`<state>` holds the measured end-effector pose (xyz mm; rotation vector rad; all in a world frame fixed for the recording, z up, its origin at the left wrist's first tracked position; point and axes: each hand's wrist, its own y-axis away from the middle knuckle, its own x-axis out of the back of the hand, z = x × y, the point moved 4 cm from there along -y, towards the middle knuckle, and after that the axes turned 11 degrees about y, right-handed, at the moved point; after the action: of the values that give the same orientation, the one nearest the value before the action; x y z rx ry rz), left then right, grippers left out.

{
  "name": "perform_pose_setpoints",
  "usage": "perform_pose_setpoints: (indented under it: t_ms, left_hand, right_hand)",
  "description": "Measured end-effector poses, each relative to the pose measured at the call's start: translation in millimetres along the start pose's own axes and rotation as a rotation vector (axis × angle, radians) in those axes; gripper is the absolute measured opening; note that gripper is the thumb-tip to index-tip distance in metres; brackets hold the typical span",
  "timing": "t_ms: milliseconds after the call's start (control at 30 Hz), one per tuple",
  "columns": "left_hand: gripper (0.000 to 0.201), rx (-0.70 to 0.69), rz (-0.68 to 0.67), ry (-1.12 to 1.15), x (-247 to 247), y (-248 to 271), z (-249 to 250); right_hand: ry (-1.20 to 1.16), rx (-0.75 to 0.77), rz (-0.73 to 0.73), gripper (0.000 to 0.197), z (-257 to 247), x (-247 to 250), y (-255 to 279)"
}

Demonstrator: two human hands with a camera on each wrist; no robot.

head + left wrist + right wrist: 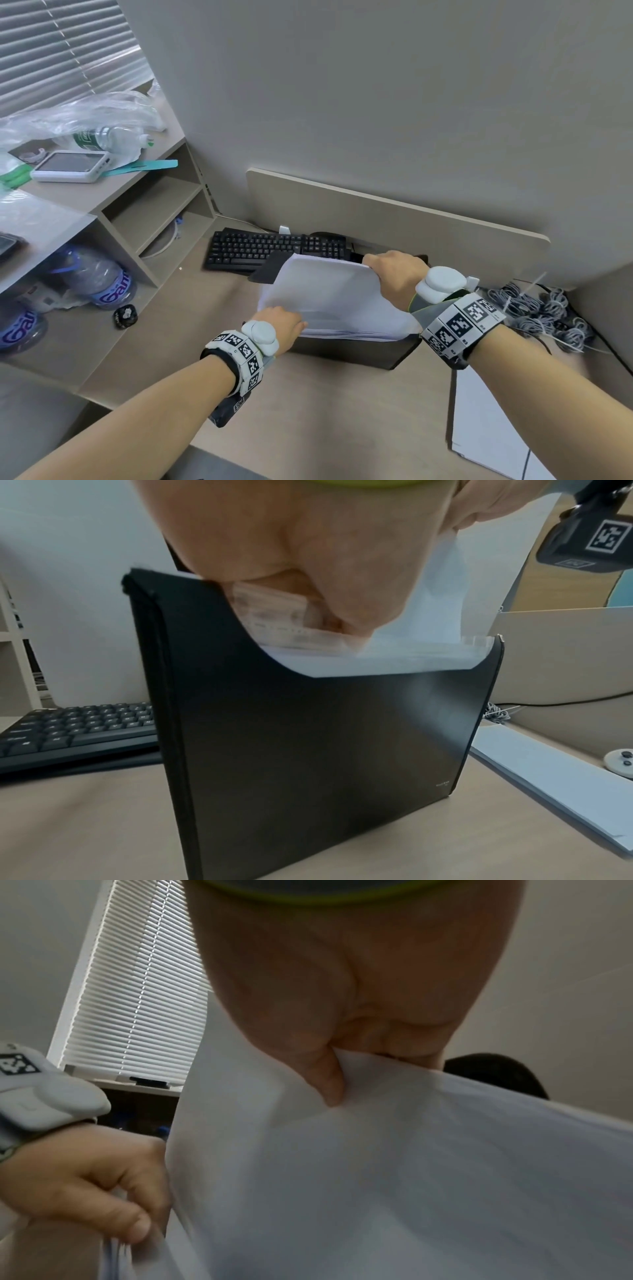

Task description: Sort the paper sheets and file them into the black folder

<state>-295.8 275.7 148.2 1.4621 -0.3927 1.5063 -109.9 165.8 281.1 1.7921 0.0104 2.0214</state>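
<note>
We see the black folder (325,750) standing upright on the tan surface (325,411), mouth up, long axis running left-right, roughly midway between the near and far edges. Smooth matte plastic, scooped front cutout, ribbed expanding side. A white paper sheet (329,291), thin and bowed, sticks out of the top, leaning toward the far edge. Our right hand (397,274) pinches its top far corner, thumb pressed into the sheet. Our left hand (284,325) has fingers curled into the folder mouth, gripping the filed sheets at the left end. A flat white paper stack (486,428) lies at the surface's near right edge. Black keyboard (270,248) sits behind the folder along the far edge.
</note>
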Motion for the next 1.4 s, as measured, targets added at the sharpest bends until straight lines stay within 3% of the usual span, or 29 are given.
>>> perform_pose_setpoints:
  t_ms: [200, 400, 567, 733, 833, 900, 1100, 1400]
  left_hand:
    - [0.036, -0.032, -0.009, -0.050, -0.1, 2.3, -0.3]
    - [0.041, -0.007, 0.046, 0.008, -0.9, 2.3, -4.0]
    - [0.036, -0.009, 0.018, -0.039, -0.9, 4.5, 1.2]
    - [0.025, -0.018, -0.002, -0.081, -0.1, 6.0, 7.7]
    - [0.030, -0.036, 0.015, -0.091, 3.8, 6.5, 13.0]
    - [0.034, -0.024, 0.009, -0.069, 5.0, 7.3, 14.7]
    - [0.019, -0.002, -0.011, -0.091, 5.3, 12.6, 15.6]
    - [0.031, 0.050, -0.046, -0.127, 11.4, 12.6, -4.9]
  right_hand:
    - [0.043, -0.033, 0.009, 0.034, 0.0, 5.2, -5.4]
    - [0.080, -0.003, -0.030, 0.035, -2.3, 0.8, -7.0]
    - [0.148, 0.057, -0.092, 0.034, -16.2, -9.4, -6.3]
    - [0.062, 0.026, 0.018, 0.022, -12.6, -14.2, -11.5]
    - [0.048, 0.044, 0.053, 0.045, -7.8, -10.0, -11.6]
    - [0.056, 0.044, 0.068, 0.050, -6.4, -7.3, -12.1]
    - [0.009, 0.017, 0.082, 0.034, -1.8, -12.5, -16.1]
    - [-0.135, -0.031, 0.104, 0.033, -6.3, -26.9, -25.3]
